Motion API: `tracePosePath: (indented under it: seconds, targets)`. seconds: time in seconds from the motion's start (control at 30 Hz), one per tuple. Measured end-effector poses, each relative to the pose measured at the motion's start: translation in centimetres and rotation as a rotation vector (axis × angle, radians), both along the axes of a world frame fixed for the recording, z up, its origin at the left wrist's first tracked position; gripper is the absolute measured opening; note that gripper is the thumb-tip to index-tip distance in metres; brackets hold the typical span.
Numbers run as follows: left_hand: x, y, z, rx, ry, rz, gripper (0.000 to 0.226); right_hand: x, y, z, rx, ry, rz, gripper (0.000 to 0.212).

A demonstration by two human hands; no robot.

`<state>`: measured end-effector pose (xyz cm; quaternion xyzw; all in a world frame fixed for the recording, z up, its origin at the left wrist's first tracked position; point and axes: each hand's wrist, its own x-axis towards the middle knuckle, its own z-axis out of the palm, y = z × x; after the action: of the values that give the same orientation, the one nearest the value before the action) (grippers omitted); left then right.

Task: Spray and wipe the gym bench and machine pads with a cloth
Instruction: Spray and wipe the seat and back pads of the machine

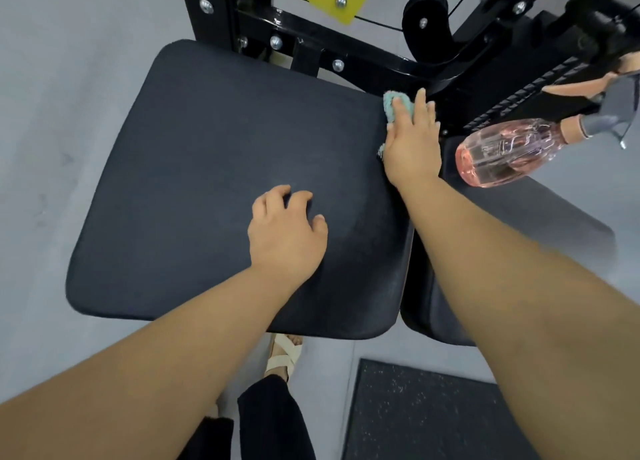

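the right hand [412,144] lies flat on a teal cloth [394,105], fingers straight and pressing it against the far right edge of the black machine pad [207,182] — most of the cloth is hidden under the palm. the left hand [284,234] rests mid-pad, fingers loosely curled with the tips touching the vinyl, holding nothing. a pink spray bottle [502,151] sits just right of the right hand, above a second dark pad [502,224] — what supports it cannot be told. the black machine frame [363,37] stands behind.
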<state>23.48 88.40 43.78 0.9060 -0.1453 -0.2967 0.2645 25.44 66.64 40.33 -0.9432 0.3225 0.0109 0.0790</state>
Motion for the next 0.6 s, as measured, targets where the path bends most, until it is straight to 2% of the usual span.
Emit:
tracePosePath:
  seconds: [0.13, 0.27, 0.4, 0.5, 0.6]
  targets:
    - [-0.4, -1.0, -0.6, 0.055, -0.02, 0.027, 0.045, -0.2, 0.3, -0.3, 0.044, -0.022, 0.017, 0.046]
    - [-1.1, -1.5, -0.6, 0.032, 0.0, 0.091, 0.045, -7.6, 5.2, -0.1, 0.098, -0.048, 0.166, 0.044]
    - [-0.9, -1.5, -0.5, 0.014, 0.041, 0.118, 0.045, -13.8, 8.4, 0.2, 0.066, 0.017, 0.35, 0.046]
    - [-1.0, -1.5, -0.6, 0.035, 0.06, 0.064, 0.052, -10.7, 5.6, 0.2, 0.054, -0.013, 0.375, 0.044]
    - [-1.4, -1.2, -1.1, 0.045, 0.059, 0.019, 0.058, -5.0, 2.2, 0.1, 0.046, 0.026, 0.261, 0.045]
